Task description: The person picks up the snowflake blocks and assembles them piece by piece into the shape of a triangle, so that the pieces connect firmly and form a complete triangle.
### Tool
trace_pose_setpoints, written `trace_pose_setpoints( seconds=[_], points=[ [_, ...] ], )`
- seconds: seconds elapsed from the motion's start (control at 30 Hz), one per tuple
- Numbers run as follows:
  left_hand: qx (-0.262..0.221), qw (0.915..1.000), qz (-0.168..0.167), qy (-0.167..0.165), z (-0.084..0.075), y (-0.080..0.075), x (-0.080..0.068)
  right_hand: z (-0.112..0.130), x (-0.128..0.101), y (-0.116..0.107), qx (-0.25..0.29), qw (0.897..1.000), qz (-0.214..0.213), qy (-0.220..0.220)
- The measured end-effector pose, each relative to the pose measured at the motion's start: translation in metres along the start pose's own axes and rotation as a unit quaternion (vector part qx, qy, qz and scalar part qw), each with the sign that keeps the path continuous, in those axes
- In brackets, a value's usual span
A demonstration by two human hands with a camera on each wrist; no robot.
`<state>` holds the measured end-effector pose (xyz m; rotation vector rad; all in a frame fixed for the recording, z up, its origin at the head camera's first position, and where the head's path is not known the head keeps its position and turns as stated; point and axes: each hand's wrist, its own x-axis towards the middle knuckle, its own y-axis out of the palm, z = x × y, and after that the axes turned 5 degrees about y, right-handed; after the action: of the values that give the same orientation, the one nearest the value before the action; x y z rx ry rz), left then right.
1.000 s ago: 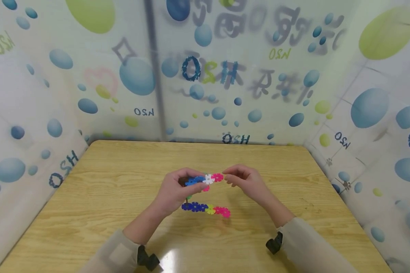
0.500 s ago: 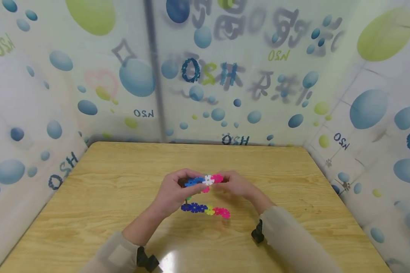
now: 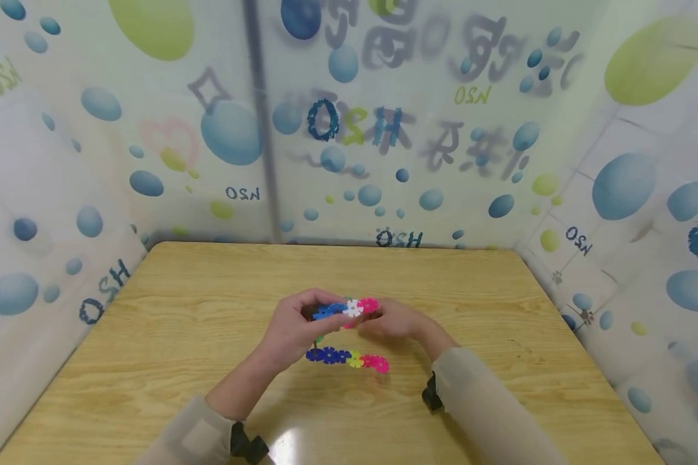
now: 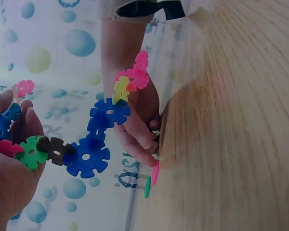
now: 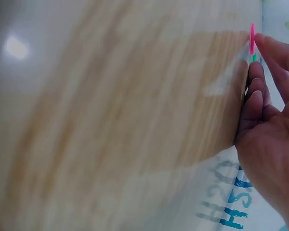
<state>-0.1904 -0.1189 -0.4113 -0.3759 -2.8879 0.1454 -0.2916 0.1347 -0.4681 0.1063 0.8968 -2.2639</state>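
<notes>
My left hand (image 3: 287, 336) pinches a bent chain of joined plastic snowflake discs near its blue part, above the table. White and pink discs form its upper end; below, a dark blue row (image 3: 328, 355) runs to a yellow disc (image 3: 355, 359) and pink ones. The left wrist view also shows green (image 4: 31, 152) and brown discs (image 4: 57, 151) in it. Behind the chain, my right hand (image 3: 401, 321) is down at the table, partly hidden in the head view. One of its fingertips touches a loose pink disc (image 5: 252, 38) lying flat, with a green disc (image 4: 147, 187) close by.
A wood-grain table (image 3: 209, 278) spreads under both hands. Printed curtain-like walls (image 3: 349, 181) with blue and green ovals stand behind it and at both sides. Black straps with small blocks (image 3: 248, 444) sit at both wrists.
My right hand has moved left from beside the chain's pink end and gone down behind it to the table. The left hand and chain have hardly moved.
</notes>
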Motion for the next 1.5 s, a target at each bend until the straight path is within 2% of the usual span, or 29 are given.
trace_pose_setpoints(
  seconds=[0.3,0.57,1.0,1.5],
  points=[
    [-0.003,1.0000,-0.001,0.006,0.001,0.001,-0.002,0.001,-0.002,0.003,-0.004,0.999,-0.032,0.040],
    [-0.009,0.9999,0.002,0.014,0.003,0.001,-0.003,0.005,0.000,0.011,-0.018,0.997,-0.053,0.055],
    [-0.008,0.9999,0.005,0.009,0.003,0.003,-0.002,0.008,0.001,0.010,-0.030,0.997,-0.052,0.052],
    [0.000,1.0000,0.006,0.006,0.004,0.005,-0.001,0.003,-0.001,0.007,-0.004,0.998,-0.046,0.031]
  ],
)
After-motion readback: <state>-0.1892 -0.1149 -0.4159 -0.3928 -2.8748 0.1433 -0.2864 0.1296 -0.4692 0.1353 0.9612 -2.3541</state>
